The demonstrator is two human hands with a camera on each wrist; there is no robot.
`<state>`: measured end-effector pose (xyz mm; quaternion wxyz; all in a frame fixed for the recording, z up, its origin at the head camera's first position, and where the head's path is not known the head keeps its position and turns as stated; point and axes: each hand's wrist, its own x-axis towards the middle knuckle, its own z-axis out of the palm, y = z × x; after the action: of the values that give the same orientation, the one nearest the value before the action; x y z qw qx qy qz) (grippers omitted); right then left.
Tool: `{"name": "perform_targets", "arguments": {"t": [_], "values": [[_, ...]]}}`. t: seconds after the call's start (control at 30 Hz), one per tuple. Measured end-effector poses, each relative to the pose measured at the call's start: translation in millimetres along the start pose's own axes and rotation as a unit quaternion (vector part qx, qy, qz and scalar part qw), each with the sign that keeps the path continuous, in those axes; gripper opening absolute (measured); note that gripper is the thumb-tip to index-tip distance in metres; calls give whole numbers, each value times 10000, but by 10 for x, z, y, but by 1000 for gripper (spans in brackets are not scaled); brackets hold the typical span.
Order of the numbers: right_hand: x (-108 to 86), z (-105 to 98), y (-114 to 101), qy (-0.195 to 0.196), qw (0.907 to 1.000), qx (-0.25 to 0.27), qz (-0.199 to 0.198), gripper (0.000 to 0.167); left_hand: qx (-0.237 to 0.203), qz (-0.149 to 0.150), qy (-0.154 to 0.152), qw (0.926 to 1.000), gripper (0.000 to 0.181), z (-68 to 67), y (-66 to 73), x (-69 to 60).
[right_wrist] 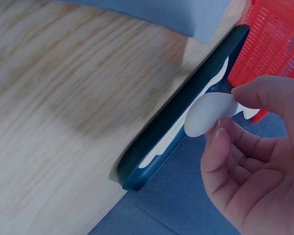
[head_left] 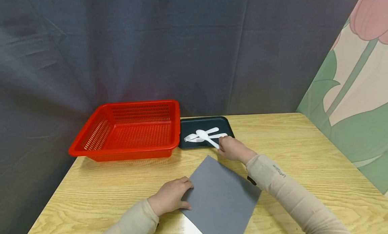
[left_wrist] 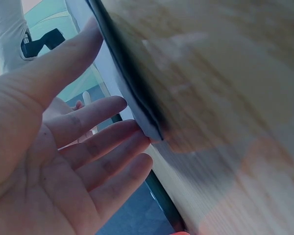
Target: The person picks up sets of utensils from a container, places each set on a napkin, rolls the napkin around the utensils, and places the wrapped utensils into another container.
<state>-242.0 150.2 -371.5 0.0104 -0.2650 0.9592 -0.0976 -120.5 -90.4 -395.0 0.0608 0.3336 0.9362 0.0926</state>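
My right hand (head_left: 232, 148) pinches the handle end of a white plastic spoon (head_left: 202, 133) between thumb and fingers. The spoon slants over a dark tray (head_left: 189, 125), where a white fork (head_left: 190, 137) and a white knife (head_left: 217, 136) lie crossed. In the right wrist view the spoon's handle end (right_wrist: 208, 115) shows at the fingertips. A grey square sheet (head_left: 222, 193) lies turned cornerwise on the table, with a white surface (head_left: 190, 225) showing under its lower left edge. Against its left edge rests my left hand (head_left: 171, 196), thumb and fingers spread; the left wrist view shows those fingers fairly straight.
Left of the tray, and close against it, stands a red perforated basket (head_left: 133, 153). Both are at the back of the wooden table (head_left: 288, 143). A dark curtain (head_left: 197, 52) hangs behind, and a flower-patterned cloth (head_left: 357, 102) borders the right side.
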Motion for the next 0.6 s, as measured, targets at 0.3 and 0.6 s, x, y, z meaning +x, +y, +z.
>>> {"name": "perform_targets", "arguments": {"t": [0.3, 0.6], "values": [[-18, -23, -50, -172, 9996, 157, 167, 15, 2, 1, -1, 10000, 53, 4, 0, 2], [-25, -12, -84, -229, 9990, 321, 206, 16, 4, -28, -25, 10000, 53, 0, 4, 2]]}}
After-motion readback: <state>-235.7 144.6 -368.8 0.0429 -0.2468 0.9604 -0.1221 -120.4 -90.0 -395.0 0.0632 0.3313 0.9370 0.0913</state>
